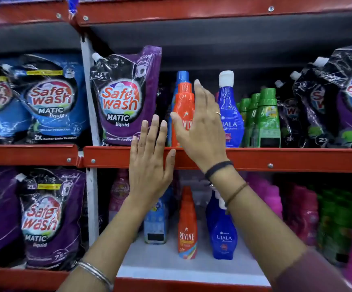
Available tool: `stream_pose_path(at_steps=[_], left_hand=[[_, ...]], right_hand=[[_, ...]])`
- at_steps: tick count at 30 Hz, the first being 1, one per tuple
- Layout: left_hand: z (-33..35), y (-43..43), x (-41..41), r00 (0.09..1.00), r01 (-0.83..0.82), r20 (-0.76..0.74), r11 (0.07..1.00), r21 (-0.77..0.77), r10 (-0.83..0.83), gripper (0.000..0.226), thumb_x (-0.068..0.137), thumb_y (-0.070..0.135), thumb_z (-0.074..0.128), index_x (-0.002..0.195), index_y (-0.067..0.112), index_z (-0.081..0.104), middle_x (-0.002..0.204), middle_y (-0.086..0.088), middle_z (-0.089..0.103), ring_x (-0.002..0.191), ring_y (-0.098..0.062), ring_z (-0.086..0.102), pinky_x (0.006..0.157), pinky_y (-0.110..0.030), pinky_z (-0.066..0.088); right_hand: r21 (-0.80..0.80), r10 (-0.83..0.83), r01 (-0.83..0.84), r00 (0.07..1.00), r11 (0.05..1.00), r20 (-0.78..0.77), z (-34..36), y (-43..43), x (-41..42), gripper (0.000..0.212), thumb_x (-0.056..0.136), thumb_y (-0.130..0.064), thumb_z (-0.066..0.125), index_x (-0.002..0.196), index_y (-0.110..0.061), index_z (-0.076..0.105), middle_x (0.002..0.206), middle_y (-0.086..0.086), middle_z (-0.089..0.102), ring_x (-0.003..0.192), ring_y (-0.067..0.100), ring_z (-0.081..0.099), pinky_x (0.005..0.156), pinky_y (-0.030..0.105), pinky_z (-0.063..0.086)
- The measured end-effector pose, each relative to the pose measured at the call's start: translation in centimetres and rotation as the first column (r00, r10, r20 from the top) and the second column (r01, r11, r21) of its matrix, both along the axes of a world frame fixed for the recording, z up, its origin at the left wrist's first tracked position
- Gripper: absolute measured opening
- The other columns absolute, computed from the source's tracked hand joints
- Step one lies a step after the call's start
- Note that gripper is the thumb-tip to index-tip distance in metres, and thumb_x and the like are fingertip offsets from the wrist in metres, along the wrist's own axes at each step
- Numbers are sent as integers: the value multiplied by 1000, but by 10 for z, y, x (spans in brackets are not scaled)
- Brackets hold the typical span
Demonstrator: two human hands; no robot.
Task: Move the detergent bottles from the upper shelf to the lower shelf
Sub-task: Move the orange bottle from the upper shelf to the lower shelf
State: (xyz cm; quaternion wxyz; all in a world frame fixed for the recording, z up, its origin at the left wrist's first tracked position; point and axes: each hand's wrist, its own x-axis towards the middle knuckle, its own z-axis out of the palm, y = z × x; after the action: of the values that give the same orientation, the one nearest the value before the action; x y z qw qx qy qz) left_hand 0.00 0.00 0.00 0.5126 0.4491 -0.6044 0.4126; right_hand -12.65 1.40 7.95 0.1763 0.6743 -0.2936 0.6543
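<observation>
On the upper shelf [276, 159] an orange Revive bottle [183, 106] stands in front of a blue-capped bottle [182, 76], with a blue Ujala bottle [231, 116] to its right. My right hand [200, 127] is open, fingers spread, just in front of the orange bottle without gripping it. My left hand [150, 163] is open and flat over the shelf's red edge, holding nothing. On the lower shelf [181, 268] stand another Revive bottle [187, 228], another Ujala bottle [223, 237] and a light blue bottle [156, 220].
Purple Safewash pouches [124, 98] stand left of the upper bottles, green bottles [265, 121] and dark pouches [339, 102] to the right. Below, pink bottles [274, 199] and green bottles [337, 224] fill the right side, purple pouches [44, 218] the left.
</observation>
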Motion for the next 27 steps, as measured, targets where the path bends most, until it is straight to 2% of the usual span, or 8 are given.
stream_pose_path(at_steps=[2, 5, 9, 11, 14, 21, 25, 27], left_hand=[[1, -3, 6, 1000, -16, -13, 1000, 21, 16, 60, 99, 39, 32, 152, 19, 13, 161, -2, 13, 149, -17, 4, 119, -41, 7], [-3, -15, 16, 998, -64, 8, 996, 67, 63, 60, 99, 40, 30, 153, 19, 12, 162, -2, 11, 149, -16, 4, 120, -39, 2], [-9, -25, 23, 986, -164, 53, 985, 53, 161, 59, 100, 42, 26, 153, 17, 16, 161, -1, 11, 149, -17, 2, 121, -38, 0], [-9, -28, 24, 983, -179, 57, 983, 42, 177, 58, 100, 42, 25, 153, 17, 17, 161, -2, 14, 149, -18, 3, 121, -38, 0], [-9, -28, 24, 984, -170, 62, 985, 28, 168, 59, 100, 43, 25, 152, 17, 17, 161, -3, 15, 149, -19, 5, 121, -40, 3], [-10, -29, 24, 982, -176, 64, 984, 19, 175, 59, 100, 42, 25, 152, 16, 17, 161, -3, 16, 149, -20, 6, 121, -42, 6], [-11, -29, 23, 979, -191, 68, 981, 14, 190, 59, 100, 41, 26, 152, 15, 16, 161, -4, 16, 149, -21, 6, 121, -43, 5], [-11, -28, 22, 979, -196, 63, 980, 17, 195, 59, 100, 40, 25, 152, 14, 16, 161, -3, 15, 149, -21, 5, 121, -44, 5]], right_hand=[[116, -106, 110, 994, 987, -34, 5, -4, 11, 84, 83, -45, 59, 146, -5, 18, 138, 17, 41, 125, 34, 42, 100, 39, 38], [275, -256, 265, 964, 924, -69, 9, -9, 23, 93, 82, -53, 58, 144, 0, 14, 133, 18, 43, 119, 35, 48, 87, 43, 46], [285, -397, 396, 916, 873, -56, 13, -15, 31, 76, 78, -48, 64, 128, 0, 35, 124, 15, 49, 111, 32, 55, 72, 40, 48], [299, -389, 379, 921, 876, -28, 15, -17, 30, 65, 75, -45, 66, 117, -4, 41, 119, 13, 53, 107, 32, 56, 68, 38, 43], [280, -322, 298, 946, 913, 44, 14, -15, 25, 62, 71, -46, 67, 111, -6, 44, 115, 13, 56, 105, 33, 57, 69, 36, 42], [125, -155, 127, 956, 984, 249, 15, 10, 3, 68, 69, -55, 66, 119, -11, 48, 114, 5, 60, 102, 25, 59, 70, 30, 36], [141, -123, 92, 964, 986, 235, 5, 32, -15, 64, 68, -58, 67, 113, -15, 50, 102, -4, 59, 95, 20, 60, 71, 28, 37], [181, -107, 67, 969, 981, 222, -9, 39, -22, 64, 66, -59, 69, 111, -18, 50, 98, -7, 57, 93, 19, 60, 73, 31, 44]])
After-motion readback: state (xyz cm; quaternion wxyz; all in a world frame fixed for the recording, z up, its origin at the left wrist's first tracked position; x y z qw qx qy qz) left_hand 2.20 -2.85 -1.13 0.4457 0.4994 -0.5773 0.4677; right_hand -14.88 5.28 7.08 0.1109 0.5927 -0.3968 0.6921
